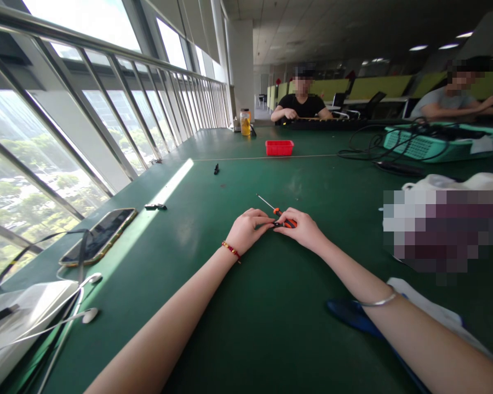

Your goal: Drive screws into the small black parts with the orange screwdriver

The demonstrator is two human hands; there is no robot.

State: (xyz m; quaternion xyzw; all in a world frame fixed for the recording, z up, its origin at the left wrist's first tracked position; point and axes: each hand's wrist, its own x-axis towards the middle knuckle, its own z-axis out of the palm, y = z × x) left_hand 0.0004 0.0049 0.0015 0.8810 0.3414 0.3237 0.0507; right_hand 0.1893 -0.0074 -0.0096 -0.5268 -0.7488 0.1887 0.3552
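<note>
My left hand point(252, 227) is closed, its thumb and fingertips pinching a small black part point(276, 224) just above the green table point(230, 306). My right hand point(302, 230) meets it there, thumb and forefinger closed at the other end of that part. A screwdriver point(290, 223) with an orange and black handle runs through the right hand's fingers. Its thin metal shaft points away, up and to the left. Fingers cover much of the black part, so its shape is hard to make out.
Small black pieces point(155, 207) lie to the left, another black piece point(216, 169) farther off. A phone point(98, 238) and white earphones point(91, 316) are at left. Beyond stand a red tray point(279, 148), a jar point(245, 122) and a teal basket point(431, 145) with cables. Two people sit across.
</note>
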